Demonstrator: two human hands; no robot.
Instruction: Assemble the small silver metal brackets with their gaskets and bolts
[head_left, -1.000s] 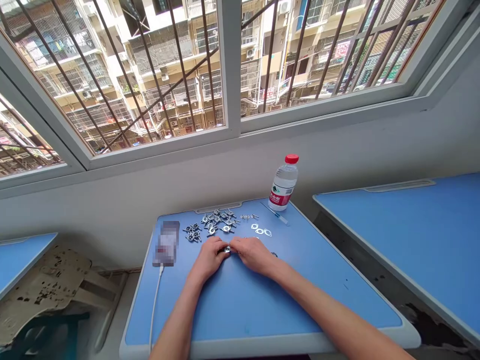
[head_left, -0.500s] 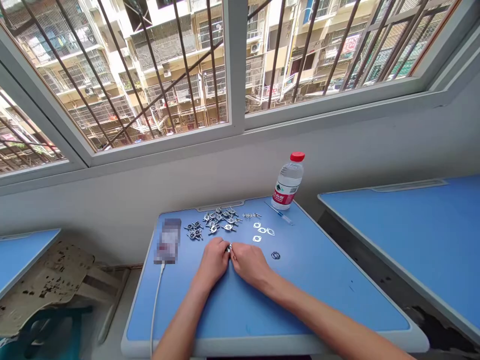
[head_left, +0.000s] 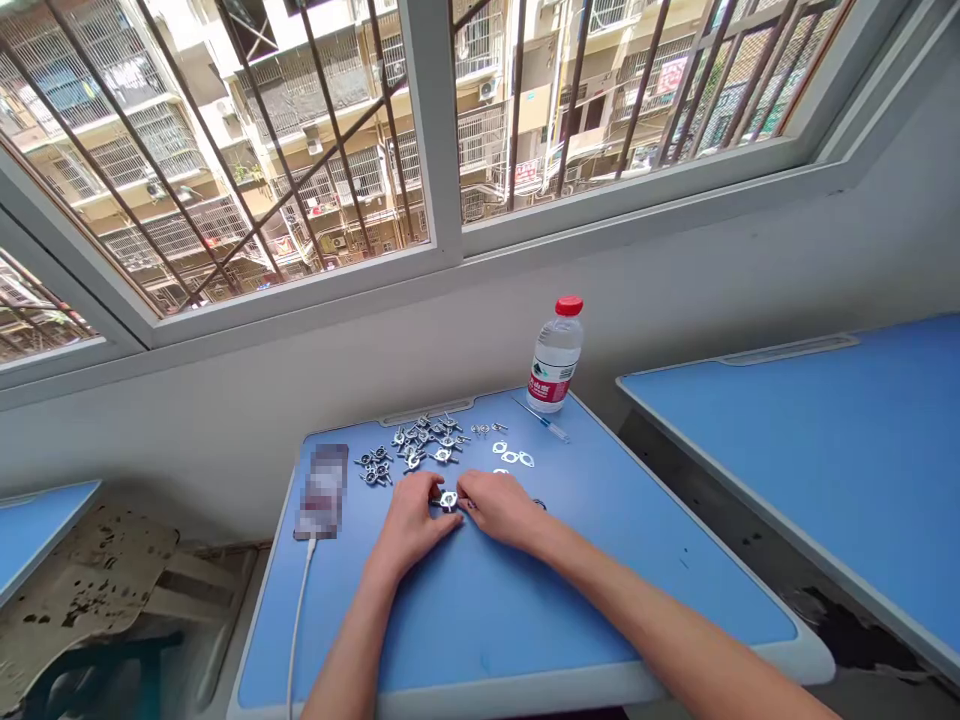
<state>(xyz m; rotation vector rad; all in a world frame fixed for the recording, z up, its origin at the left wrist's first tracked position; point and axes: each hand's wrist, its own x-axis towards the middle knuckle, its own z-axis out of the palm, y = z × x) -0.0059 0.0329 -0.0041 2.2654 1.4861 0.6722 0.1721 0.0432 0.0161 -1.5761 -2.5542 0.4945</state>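
Both hands rest on the blue-topped desk (head_left: 465, 620), forearms entering from the near edge.

Left hand (head_left: 411, 525): palm down, fingers curled, thumb and forefinger pinching the small silver metal fitting (head_left: 448, 498) from its left side.

Right hand (head_left: 501, 508): palm down, fingertips pressed together on the fitting's right side.

Fitting position: approx. desk ctr, low over the top, between the two hands. Whether it touches the surface cannot be told.

Behind the hands, toward the window: loose heap of silver metal parts (head_left: 420, 445), w/ a smaller cluster (head_left: 373, 467) just left of it. Right of the heap, just beyond the right hand: a few flat white oval plates (head_left: 514, 457).

Rear right corner: clear plastic water bottle w/ red cap and red label (head_left: 555, 355), upright. A thin clear pen-like stick (head_left: 541, 420) lies just in front of it.

Left edge: a phone (head_left: 322, 490), flat, w/ a white cable (head_left: 298, 610) running off the near edge.

A second blue desk (head_left: 810, 450) stands to the right, separated by a gap.
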